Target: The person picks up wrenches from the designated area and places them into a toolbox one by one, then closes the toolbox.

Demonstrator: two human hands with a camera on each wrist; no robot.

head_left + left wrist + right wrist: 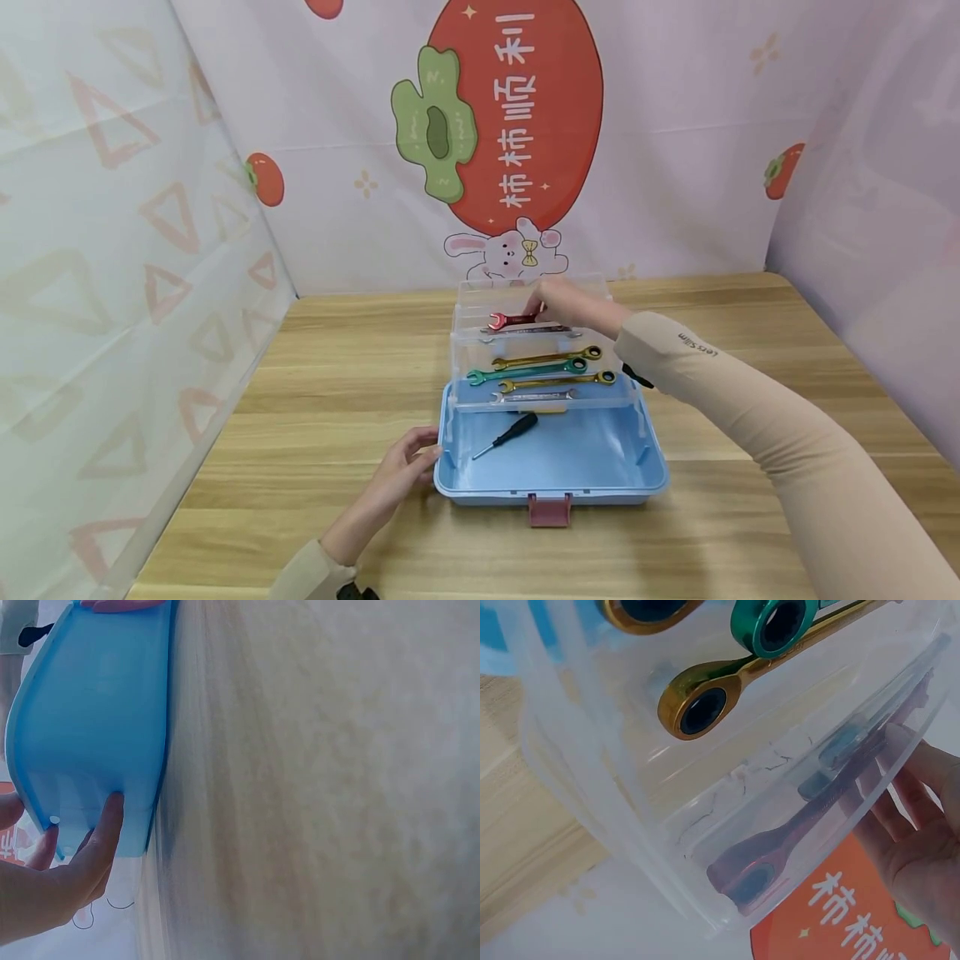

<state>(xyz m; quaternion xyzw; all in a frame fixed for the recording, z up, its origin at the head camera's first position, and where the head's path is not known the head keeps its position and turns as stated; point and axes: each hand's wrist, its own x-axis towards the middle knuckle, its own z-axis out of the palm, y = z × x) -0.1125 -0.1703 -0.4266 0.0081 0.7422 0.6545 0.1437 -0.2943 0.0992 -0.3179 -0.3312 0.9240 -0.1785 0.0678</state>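
Red wrench (512, 321) sits at the top clear tray (471, 323), pinched in the right of the two hands (562, 302); the left hand (401, 471) grips the side of the blue toolbox (577, 458); a level, light touch probably works best (the raised tray could tip)

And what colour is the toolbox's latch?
The latch is dusty pink, clearest in the head view.
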